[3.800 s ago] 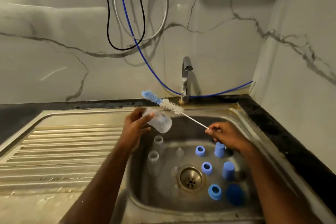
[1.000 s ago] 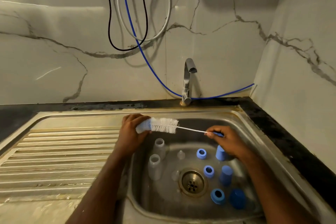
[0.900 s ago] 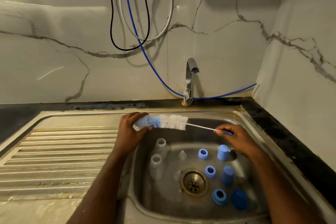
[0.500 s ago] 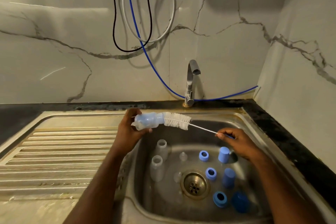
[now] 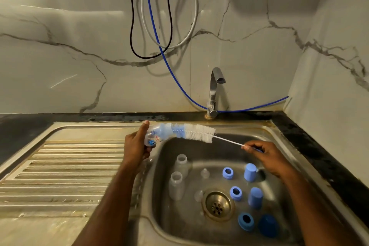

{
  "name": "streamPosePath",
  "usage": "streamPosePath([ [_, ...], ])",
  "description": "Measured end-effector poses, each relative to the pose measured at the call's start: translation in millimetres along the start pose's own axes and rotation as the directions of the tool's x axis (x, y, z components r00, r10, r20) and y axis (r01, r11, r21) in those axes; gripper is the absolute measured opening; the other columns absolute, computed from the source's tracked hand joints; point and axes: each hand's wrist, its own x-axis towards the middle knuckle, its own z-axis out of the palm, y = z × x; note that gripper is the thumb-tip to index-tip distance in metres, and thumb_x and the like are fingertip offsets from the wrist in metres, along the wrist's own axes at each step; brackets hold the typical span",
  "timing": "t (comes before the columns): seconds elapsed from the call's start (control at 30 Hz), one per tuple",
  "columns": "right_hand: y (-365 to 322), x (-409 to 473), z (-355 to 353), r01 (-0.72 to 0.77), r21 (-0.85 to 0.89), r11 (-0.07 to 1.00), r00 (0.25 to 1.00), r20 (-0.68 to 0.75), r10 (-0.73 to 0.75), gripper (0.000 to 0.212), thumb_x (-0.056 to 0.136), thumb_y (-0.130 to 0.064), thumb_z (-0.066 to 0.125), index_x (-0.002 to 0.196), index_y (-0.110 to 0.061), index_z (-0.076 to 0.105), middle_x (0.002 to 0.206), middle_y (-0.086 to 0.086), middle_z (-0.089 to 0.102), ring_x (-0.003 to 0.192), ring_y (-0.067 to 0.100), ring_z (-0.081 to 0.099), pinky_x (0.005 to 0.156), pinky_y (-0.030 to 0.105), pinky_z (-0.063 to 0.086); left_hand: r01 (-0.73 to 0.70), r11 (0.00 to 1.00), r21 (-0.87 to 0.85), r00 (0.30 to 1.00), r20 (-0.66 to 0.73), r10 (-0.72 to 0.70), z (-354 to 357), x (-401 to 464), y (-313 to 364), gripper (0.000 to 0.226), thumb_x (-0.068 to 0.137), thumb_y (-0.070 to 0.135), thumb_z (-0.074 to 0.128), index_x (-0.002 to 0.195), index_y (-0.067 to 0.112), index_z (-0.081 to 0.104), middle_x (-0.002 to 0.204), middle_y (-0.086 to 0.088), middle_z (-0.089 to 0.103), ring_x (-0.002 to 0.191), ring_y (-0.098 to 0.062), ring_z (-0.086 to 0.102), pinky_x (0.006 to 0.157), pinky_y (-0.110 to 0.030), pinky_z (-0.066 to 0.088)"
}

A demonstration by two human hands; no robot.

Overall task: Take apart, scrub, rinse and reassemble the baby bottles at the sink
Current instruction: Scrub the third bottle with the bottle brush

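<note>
Left hand (image 5: 136, 146): its grip is curling round the base end of a clear bottle (image 5: 157, 135), thumb pointing up along the side, holding it tilted over the sink's left rim.
Bottle: see-through plastic with small printed marks, its mouth facing right — the blue tip of the brush is sitting inside it.
Brush (image 5: 194, 132): blue bristles are giving way to white ones, fluffy and cylindrical, most of the white part lying outside the bottle mouth; a thin white wire stem is running down and right to the other hand.
Right hand (image 5: 267, 156): its grip is pinching the far end of the stem between thumb and fingertips, a bit of blue handle showing past the knuckles, well apart from the bottle.
Sink (image 5: 225, 142): a dull steel basin with a round drain (image 5: 217, 205), and a ribbed draining board (image 5: 65, 170) to its left.
In the basin, left: two more clear bottles (image 5: 176, 183) are standing upright near each other, with two small clear teats (image 5: 204, 173) lying between them and the drain.
In the basin, right: three blue collar rings (image 5: 236, 192) — open holes facing up — and smooth blue caps (image 5: 255, 197) are sitting near each other.
Tap (image 5: 214, 90): a bent metal spout is standing behind the basin.
Wall: glossy marble-patterned slabs, with black, grey and blue cables (image 5: 159, 42) hanging in loops.
</note>
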Motion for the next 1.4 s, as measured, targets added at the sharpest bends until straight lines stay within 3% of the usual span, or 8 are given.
streamPosePath([
  [0.1,2,1,8,-0.018,-0.021,1.000,0.998,0.065,0.019,0.007,0.093,-0.009,0.067,0.095,-0.009,0.074,0.092,0.005,0.075,0.086,0.007,0.066,0.076,0.007,0.048,0.035,0.999,-0.012,0.999,-0.011,-0.035,3,2,-2,0.047,0.096,0.053,0.056,0.093,0.008,0.070,0.076,-0.011,0.072,0.051,-0.017,0.058,0.046,-0.023,0.044],
  [0.23,0,1,15,-0.024,-0.024,0.999,0.995,0.093,0.026,0.008,0.094,-0.011,0.066,0.095,-0.013,0.074,0.091,-0.002,0.076,0.083,-0.005,0.066,0.077,0.007,0.047,0.001,1.000,0.015,1.000,-0.016,0.000,12,-1,-7,0.042,0.096,0.051,0.059,0.103,0.012,0.069,0.096,-0.013,0.074,0.068,-0.021,0.070,0.057,-0.022,0.056],
  [0.37,2,3,3,-0.048,-0.011,0.999,0.997,0.060,0.049,0.010,0.096,-0.012,0.065,0.096,-0.014,0.074,0.092,-0.003,0.075,0.089,0.003,0.066,0.080,0.010,0.048,0.056,0.998,-0.023,0.993,-0.102,-0.058,3,3,0,0.037,0.095,0.051,0.061,0.092,0.015,0.069,0.090,-0.013,0.074,0.083,-0.033,0.073,0.076,-0.043,0.059],
  [0.53,-2,1,17,-0.049,-0.036,0.998,0.991,0.125,0.053,0.010,0.096,-0.012,0.064,0.094,-0.015,0.074,0.091,-0.002,0.074,0.086,0.003,0.065,0.076,0.007,0.047,0.012,1.000,0.020,0.996,-0.084,-0.010,17,-2,-6,0.033,0.096,0.050,0.059,0.095,0.018,0.068,0.097,-0.012,0.073,0.079,-0.025,0.071,0.066,-0.029,0.055],
  [0.93,1,1,7,-0.090,0.055,0.994,0.992,0.098,0.085,0.011,0.096,-0.011,0.064,0.092,-0.015,0.074,0.089,-0.005,0.076,0.086,0.003,0.068,0.078,0.011,0.049,0.056,0.998,-0.023,0.984,-0.168,-0.059,1,4,-2,0.036,0.094,0.051,0.063,0.088,0.016,0.068,0.086,-0.010,0.074,0.073,-0.026,0.072,0.065,-0.034,0.057],
  [1.1,3,0,20,-0.087,-0.018,0.996,0.982,0.168,0.089,0.012,0.097,-0.010,0.062,0.092,-0.009,0.073,0.090,0.004,0.075,0.082,0.003,0.066,0.076,0.011,0.050,0.019,0.997,0.078,0.997,-0.075,-0.013,16,-4,-12,0.035,0.098,0.051,0.057,0.095,0.017,0.067,0.096,-0.008,0.073,0.077,-0.021,0.072,0.061,-0.027,0.054],
  [1.27,5,3,14,-0.109,-0.049,0.993,0.979,0.170,0.116,0.014,0.098,-0.007,0.059,0.098,-0.001,0.072,0.090,0.002,0.072,0.080,0.002,0.063,0.071,0.005,0.046,-0.144,0.988,0.051,0.985,0.101,0.138,8,-1,-10,0.042,0.105,0.034,0.049,0.147,0.033,0.047,0.145,0.006,0.048,0.120,-0.018,0.057,0.085,-0.041,0.057],
  [1.4,9,4,12,-0.132,-0.042,0.990,0.980,0.143,0.136,0.016,0.099,-0.008,0.058,0.097,0.000,0.071,0.090,0.004,0.071,0.083,0.005,0.061,0.069,0.001,0.044,-0.333,0.937,0.103,0.921,0.250,0.299,-1,2,-12,0.054,0.092,0.029,0.071,0.141,0.037,0.051,0.142,0.003,0.055,0.116,-0.022,0.062,0.076,-0.041,0.061],
])
